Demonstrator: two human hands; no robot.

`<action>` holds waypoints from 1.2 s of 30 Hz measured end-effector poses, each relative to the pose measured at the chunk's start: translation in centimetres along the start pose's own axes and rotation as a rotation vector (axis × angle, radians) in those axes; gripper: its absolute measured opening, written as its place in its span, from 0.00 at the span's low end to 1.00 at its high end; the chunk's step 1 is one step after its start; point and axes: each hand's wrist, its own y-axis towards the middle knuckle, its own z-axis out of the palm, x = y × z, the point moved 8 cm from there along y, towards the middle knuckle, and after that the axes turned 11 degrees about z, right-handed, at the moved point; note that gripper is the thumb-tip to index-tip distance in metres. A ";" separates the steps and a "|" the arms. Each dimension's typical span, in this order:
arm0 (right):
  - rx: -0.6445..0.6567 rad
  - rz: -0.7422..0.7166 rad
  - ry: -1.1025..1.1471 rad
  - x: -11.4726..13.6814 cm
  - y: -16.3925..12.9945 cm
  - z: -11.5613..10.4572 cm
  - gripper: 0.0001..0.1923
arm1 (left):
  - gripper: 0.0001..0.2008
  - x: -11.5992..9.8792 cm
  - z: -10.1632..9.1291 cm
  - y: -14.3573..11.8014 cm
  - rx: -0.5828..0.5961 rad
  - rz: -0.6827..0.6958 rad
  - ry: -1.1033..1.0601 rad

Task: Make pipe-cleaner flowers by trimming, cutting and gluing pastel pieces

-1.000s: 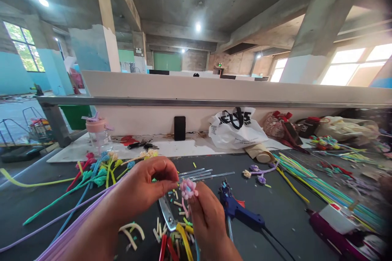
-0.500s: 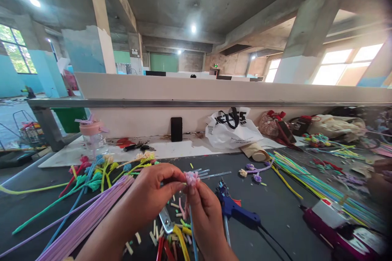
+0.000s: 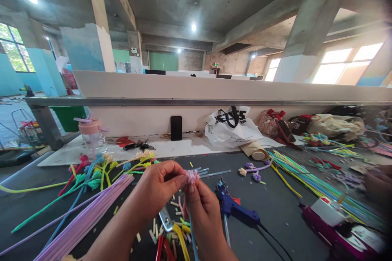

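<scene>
Head view: both hands, left hand (image 3: pixel 159 185) and right hand (image 3: pixel 200 208), pinch a small pink flower (image 3: pixel 192 176); squeezing unevenly might crush its petals or bend its stem.

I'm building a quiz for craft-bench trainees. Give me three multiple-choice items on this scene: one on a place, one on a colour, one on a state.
1. Where does the glue gun lie?
A. Right of the hands on the dark mat
B. On the white ledge
C. Inside the white bag

2. What colour is the bundle of pipe cleaners under the left forearm?
A. Red
B. Lilac
C. Black

3. How is the pink flower held?
A. Lying loose on the mat
C. Hanging from the ledge
B. Pinched between the left hand and right hand

Answers:
1 A: its blue body rests on the mat just right of the right hand.
2 B: the long strands are pale purple.
3 B: fingertips of both hands close on it above the mat.
</scene>
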 end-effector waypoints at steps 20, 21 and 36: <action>0.114 0.230 0.383 -1.1 0.1 1.4 0.18 | 0.05 -1.6 -0.4 0.0 -0.026 0.092 0.216; 0.105 0.221 0.375 -1.1 0.1 1.3 0.18 | 0.06 -1.9 -0.5 0.0 -0.024 0.110 0.245; 0.135 0.185 0.401 -1.0 -0.5 1.7 0.16 | 0.07 -3.6 -0.6 -0.5 0.123 0.203 0.326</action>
